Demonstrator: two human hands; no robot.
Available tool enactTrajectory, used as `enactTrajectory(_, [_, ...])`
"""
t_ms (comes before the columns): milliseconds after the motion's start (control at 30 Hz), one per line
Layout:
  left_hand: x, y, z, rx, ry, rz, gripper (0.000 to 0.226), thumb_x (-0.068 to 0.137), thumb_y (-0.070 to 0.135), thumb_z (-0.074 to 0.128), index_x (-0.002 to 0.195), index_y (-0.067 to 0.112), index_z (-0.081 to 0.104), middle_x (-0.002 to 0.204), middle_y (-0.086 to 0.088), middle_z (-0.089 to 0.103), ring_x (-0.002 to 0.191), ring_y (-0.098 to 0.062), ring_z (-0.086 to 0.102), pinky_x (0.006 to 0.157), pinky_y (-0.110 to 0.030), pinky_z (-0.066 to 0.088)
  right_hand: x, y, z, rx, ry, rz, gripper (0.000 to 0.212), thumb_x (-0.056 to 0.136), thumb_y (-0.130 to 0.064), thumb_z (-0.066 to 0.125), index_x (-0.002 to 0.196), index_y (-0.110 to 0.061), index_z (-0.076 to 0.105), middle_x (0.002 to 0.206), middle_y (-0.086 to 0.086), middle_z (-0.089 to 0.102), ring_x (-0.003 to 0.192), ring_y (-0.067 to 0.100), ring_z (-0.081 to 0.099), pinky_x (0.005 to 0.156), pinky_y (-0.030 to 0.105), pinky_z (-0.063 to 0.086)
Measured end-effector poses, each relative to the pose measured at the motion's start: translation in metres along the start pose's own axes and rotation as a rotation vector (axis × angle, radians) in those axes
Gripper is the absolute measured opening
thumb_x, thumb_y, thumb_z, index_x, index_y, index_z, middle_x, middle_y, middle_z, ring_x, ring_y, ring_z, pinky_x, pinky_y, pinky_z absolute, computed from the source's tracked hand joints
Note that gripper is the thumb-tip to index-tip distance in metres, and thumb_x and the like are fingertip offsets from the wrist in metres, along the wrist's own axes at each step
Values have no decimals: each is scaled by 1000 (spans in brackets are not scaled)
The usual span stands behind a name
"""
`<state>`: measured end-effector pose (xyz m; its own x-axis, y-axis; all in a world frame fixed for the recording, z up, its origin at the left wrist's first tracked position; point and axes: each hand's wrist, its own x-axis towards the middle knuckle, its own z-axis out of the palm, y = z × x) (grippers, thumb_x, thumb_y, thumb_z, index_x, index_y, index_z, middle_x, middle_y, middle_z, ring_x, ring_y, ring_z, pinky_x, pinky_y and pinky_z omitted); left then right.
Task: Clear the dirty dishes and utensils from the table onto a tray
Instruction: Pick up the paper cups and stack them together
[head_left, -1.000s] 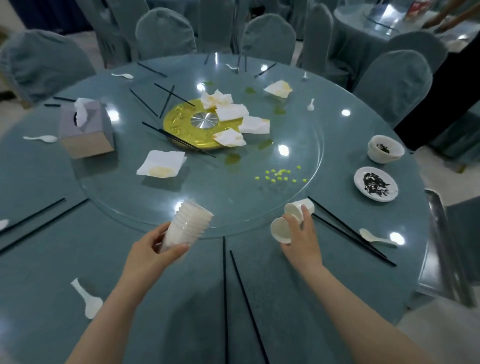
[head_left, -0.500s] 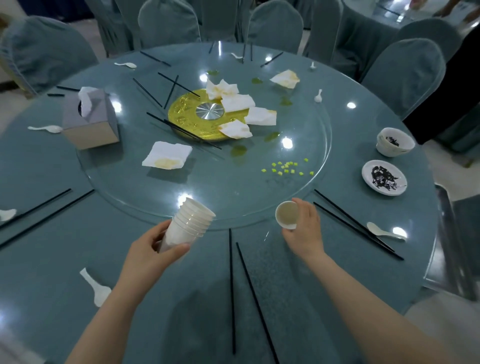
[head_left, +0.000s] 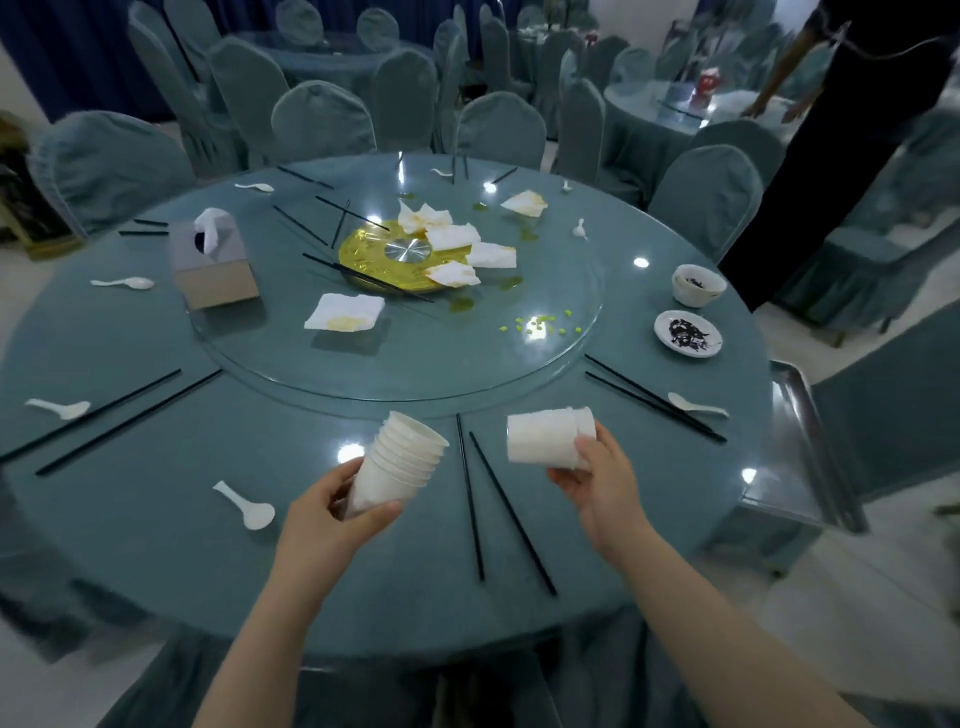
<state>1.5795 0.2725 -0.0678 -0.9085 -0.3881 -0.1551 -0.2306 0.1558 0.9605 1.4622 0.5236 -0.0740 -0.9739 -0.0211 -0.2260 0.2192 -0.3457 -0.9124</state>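
The left hand (head_left: 332, 506) gripped a nested stack of cups (head_left: 397, 457), thin-walled, white and tapered, tilted with the open mouths pointing away from the person, above the near edge of the table (head_left: 130, 530). The right hand (head_left: 597, 480) held a second pair of cups (head_left: 548, 435), also white and nested, lying sideways in the fingers with the base pointing toward the stack of cups and a gap between them. Below that gap, two slender black chopsticks (head_left: 493, 506) lay on the table's smooth teal cloth. Left of the stack of cups lay a white spoon (head_left: 249, 506) with a rounded bowl. Beyond the stack of cups sat a round glass turntable (head_left: 415, 364) with a glossy gold disc (head_left: 374, 260) at its centre, strewn with crumpled, stained paper napkins (head_left: 345, 314) and small yellow-green crumbs (head_left: 540, 322). Far left of the stack of cups on the turntable stood a boxy tissue holder (head_left: 215, 265). To the far right of the stack of cups were a shallow white saucer (head_left: 688, 333) holding dark residue, a small white bowl (head_left: 698, 285), and a metal tray (head_left: 795, 441) at the table's edge.
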Motion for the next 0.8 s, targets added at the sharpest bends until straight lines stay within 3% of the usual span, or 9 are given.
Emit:
enactTrajectory(200, [-43, 27, 9, 51, -79, 120, 52, 70, 11, 82, 99, 49, 60, 93, 27, 69, 85, 8, 63, 62, -4, 46, -55, -26, -12, -78, 11, -80, 34, 88, -5, 41, 100, -25, 66, 88, -8, 69, 78, 9, 60, 62, 23, 49])
enactTrajectory(333, [-58, 42, 33, 78, -129, 162, 53, 69, 12, 83, 110, 39, 63, 99, 18, 69, 87, 5, 63, 71, -12, 49, -80, -48, -31, -178, -8, -163, 41, 77, -15, 42, 88, -42, 72, 84, -19, 69, 76, 0, 60, 64, 21, 51])
enactTrajectory(400, [-66, 48, 50, 104, -170, 188, 54, 68, 13, 83, 111, 40, 64, 99, 19, 70, 89, 3, 64, 76, -20, 50, -94, -56, -50, -220, -7, -200, 45, 71, -23, 41, 103, -41, 67, 97, -18, 66, 83, 1, 59, 68, 22, 49])
enactTrajectory(467, [-73, 55, 70, 133, -220, 220, 55, 67, 13, 82, 107, 45, 63, 97, 21, 70, 89, 3, 64, 76, -20, 50, -110, -64, -78, -310, 29, -266, 55, 73, -26, 41, 126, -39, 50, 119, -17, 57, 96, 0, 57, 71, 21, 48])
enactTrajectory(533, [-80, 63, 92, 155, -249, 250, 56, 67, 13, 82, 106, 47, 63, 97, 23, 70, 88, 5, 64, 75, -17, 47, -127, -77, -114, -379, 62, -351, 59, 77, -28, 41, 135, -39, 42, 132, -14, 49, 110, 4, 53, 76, 23, 48])
enactTrajectory(600, [-91, 71, 119, 160, -258, 267, 57, 67, 12, 82, 109, 45, 63, 96, 21, 70, 87, 6, 63, 71, -12, 45, -144, -96, -154, -441, 84, -450, 56, 80, -27, 43, 131, -51, 41, 131, -16, 48, 115, 8, 51, 82, 27, 49])
enactTrajectory(667, [-110, 78, 154, 157, -268, 277, 56, 67, 10, 82, 113, 36, 64, 97, 16, 70, 84, 8, 63, 67, -6, 44, -165, -116, -195, -557, 105, -530, 52, 83, -29, 43, 124, -60, 39, 128, -30, 43, 122, -2, 44, 96, 21, 41])
enactTrajectory(733, [-138, 83, 193, 129, -276, 278, 56, 67, 6, 82, 113, 32, 64, 98, 14, 69, 77, 12, 62, 64, -2, 43, -186, -129, -233, -696, 133, -590, 50, 84, -33, 43, 126, -57, 36, 124, -42, 36, 120, -16, 36, 94, 4, 30])
enactTrajectory(800, [-172, 88, 231, 127, -293, 285, 57, 67, 4, 82, 110, 36, 62, 98, 18, 67, 77, 17, 60, 63, 1, 41, -207, -139, -270, -753, 149, -593, 50, 83, -32, 46, 128, -51, 37, 121, -40, 38, 115, -12, 41, 93, 7, 33])
